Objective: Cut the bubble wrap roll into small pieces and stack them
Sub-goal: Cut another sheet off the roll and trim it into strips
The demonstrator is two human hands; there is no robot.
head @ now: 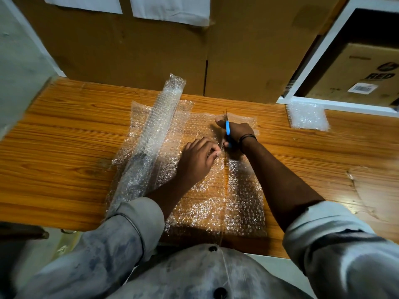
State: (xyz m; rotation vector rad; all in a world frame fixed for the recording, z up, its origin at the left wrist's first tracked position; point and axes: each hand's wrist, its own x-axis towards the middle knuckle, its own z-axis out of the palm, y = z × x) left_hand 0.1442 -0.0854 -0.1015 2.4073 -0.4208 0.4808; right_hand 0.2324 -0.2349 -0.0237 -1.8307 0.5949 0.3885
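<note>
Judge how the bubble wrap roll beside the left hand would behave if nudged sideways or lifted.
The bubble wrap roll is a long cylinder lying on its unrolled sheet, so a sideways nudge would probably roll it. All air-filled film, likely light for its size. Its crumpled far end suggests it may sag.

Bubble wrap roll [155, 130]: clear, partly unrolled, lies aslant on left part of its own sheet, far end pointing away from person.

Unrolled sheet [244, 190]: flat on wooden table [64, 137], near edge reaching the table's front edge. Straight slit runs from near edge up to scissors [227, 128].

Scissors: blue handle, blades pointing away, gripped by right hand [235, 131]. Left hand [197, 159] pinches sheet just left of slit.

Stack of cut pieces [307, 115]: small, squarish, far right, well apart from sheet.
</note>
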